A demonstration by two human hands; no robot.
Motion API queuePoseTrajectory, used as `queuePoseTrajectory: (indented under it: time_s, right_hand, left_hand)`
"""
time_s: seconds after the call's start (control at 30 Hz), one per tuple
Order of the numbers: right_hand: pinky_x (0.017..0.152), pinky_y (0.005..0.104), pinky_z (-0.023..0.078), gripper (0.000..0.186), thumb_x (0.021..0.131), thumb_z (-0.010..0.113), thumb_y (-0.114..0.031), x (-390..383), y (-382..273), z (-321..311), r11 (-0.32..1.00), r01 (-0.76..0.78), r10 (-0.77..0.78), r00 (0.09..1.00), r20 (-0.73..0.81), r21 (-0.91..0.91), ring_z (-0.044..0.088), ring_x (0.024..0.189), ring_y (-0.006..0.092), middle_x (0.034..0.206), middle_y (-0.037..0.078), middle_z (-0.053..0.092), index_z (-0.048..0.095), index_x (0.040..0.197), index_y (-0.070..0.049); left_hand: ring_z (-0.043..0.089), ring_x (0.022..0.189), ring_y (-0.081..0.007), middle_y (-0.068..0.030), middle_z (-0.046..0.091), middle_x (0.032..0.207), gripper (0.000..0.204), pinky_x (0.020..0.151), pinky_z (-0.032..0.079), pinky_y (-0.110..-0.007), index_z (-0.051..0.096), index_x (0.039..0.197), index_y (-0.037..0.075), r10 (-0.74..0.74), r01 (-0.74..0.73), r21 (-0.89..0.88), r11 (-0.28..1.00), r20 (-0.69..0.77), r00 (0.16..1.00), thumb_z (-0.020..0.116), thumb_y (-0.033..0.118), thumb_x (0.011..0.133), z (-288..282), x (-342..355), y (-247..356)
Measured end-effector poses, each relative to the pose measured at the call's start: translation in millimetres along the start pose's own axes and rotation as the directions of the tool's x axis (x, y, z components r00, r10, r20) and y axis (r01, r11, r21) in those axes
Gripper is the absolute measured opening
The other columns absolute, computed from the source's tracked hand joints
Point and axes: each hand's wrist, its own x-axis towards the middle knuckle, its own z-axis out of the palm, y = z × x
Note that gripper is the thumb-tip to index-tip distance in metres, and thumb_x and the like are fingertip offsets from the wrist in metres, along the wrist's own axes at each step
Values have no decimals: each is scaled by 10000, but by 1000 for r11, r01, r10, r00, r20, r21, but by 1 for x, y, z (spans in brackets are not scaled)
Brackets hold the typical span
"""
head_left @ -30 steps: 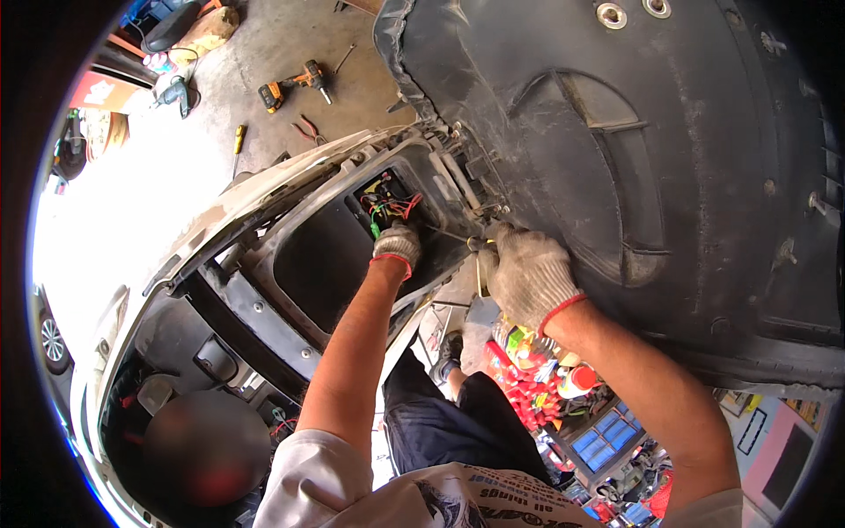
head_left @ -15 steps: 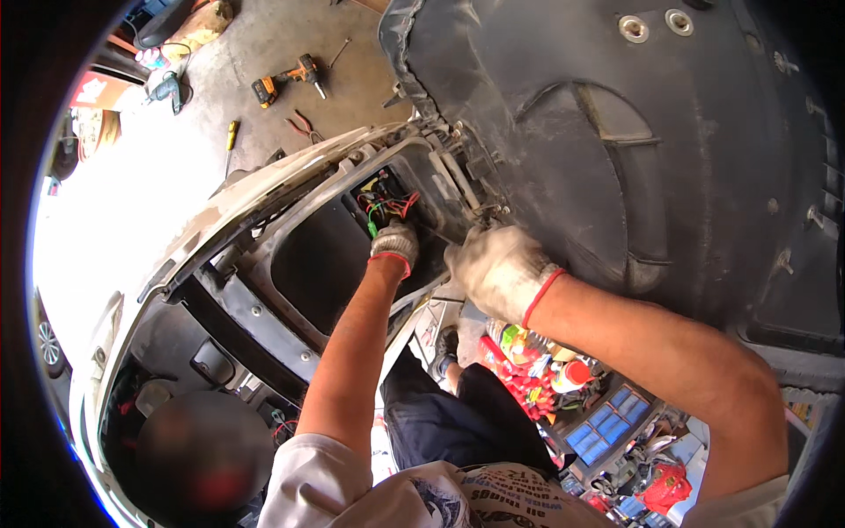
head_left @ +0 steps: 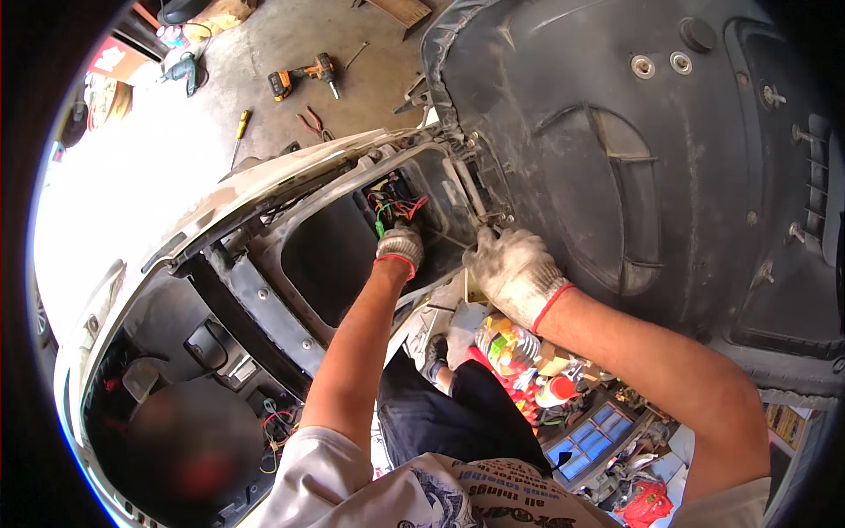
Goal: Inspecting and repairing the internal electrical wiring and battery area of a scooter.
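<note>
A white car bumper (head_left: 220, 198) lies upturned before me, joined to a large black plastic liner (head_left: 616, 158). My left hand (head_left: 400, 248), in a grey glove with a red cuff, reaches into the bumper's rectangular opening. Its fingers are curled at a bundle of red, green and black wires (head_left: 396, 207). My right hand (head_left: 515, 275), gloved the same way, is closed on the metal bracket (head_left: 488, 220) where the liner's edge meets the bumper. What the fingertips pinch is hidden by the gloves.
On the concrete floor beyond lie an orange cordless drill (head_left: 304, 75), pliers (head_left: 314, 123), a yellow screwdriver (head_left: 241, 125) and another drill (head_left: 180, 69). Bottles and a blue compartment box (head_left: 585, 436) sit by my knees. Another person's head (head_left: 180, 449) is at lower left.
My right hand has slid left and up along the liner's edge to the bracket. My left hand has stayed at the wires.
</note>
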Motion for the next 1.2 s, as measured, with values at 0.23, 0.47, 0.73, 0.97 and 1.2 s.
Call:
queuePoseTrajectory:
  time_s: [0.23,0.47,0.73,0.97,1.2]
  right_hand:
    - [672,500,528,273,894,471,-188,4,21,-6,990,137,-139,984,111,25,665,906,319,1089,177,613,594,1116,-87]
    - [640,466,528,321,848,545,-216,-1,24,7,991,133,-134,990,50,23,663,880,314,1059,151,622,582,1139,-86]
    - [616,455,520,282,865,523,-209,1,28,15,994,95,-94,995,-15,56,665,818,309,1006,137,635,601,1100,-74]
    - [620,482,522,252,897,473,-187,9,12,5,985,151,-149,988,-36,82,665,846,324,1004,155,637,611,1077,-77]
    - [621,456,523,236,879,493,-188,3,21,12,993,117,-117,992,-56,-3,673,822,306,941,144,644,619,1047,-79]
  left_hand:
    - [593,1118,-336,-178,375,1455,622,924,495,-424,178,1488,83,-89,86,-210,974,-5,996,376,103,899,-32,-35,21]
    - [562,1165,-341,-150,223,1532,617,970,463,-435,103,1497,67,-79,94,-143,985,106,991,294,100,912,-26,-9,23]
    - [566,1151,-370,-205,348,1464,621,957,465,-443,64,1478,-22,-172,172,-245,954,21,985,305,103,919,-29,2,32]
    - [583,1128,-340,-224,433,1395,638,919,492,-416,225,1477,60,-243,246,-118,962,43,969,426,150,878,-11,-19,3]
    - [549,1120,-413,-239,486,1299,658,947,472,-434,326,1433,128,-394,287,-597,749,-53,918,578,244,836,-50,-87,27]
